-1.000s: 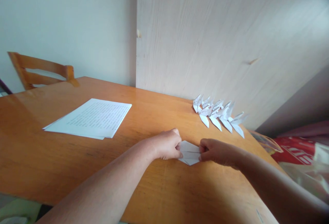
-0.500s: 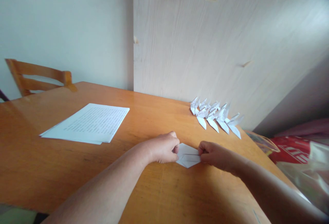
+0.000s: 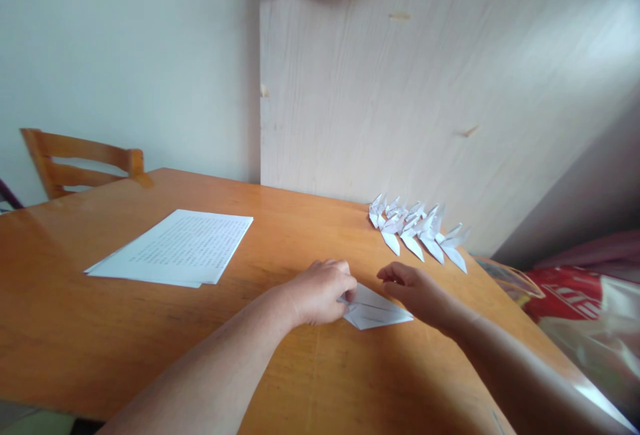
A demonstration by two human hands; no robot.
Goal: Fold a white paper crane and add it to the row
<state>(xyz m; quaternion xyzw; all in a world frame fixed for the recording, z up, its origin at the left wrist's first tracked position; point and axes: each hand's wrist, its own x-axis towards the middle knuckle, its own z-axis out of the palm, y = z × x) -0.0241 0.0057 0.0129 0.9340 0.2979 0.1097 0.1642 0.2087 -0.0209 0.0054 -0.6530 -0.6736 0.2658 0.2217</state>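
Note:
A folded piece of white paper (image 3: 377, 310) lies on the wooden table, its pointed end toward the right and crease lines along its length. My left hand (image 3: 327, 290) is closed on the paper's left end, fingers pinching it and hiding that part. Just above the paper's right half is my right hand (image 3: 407, 286), off the sheet, with loosely bent fingers apart and nothing visible in them. Several folded white paper figures (image 3: 420, 228) with upright points stand in rows farther back on the right.
A stack of printed sheets (image 3: 175, 248) rests on the table (image 3: 280, 222) at left. Behind it stands a wooden chair (image 3: 90, 152). A pale board (image 3: 325, 102) rises at the table's back edge. Red and white bags (image 3: 570, 295) sit beyond the right edge.
My right hand has let go of the paper's right end and lifted slightly up and away. That pointed end now shows. My left hand still holds the other end. The view has tilted up slightly.

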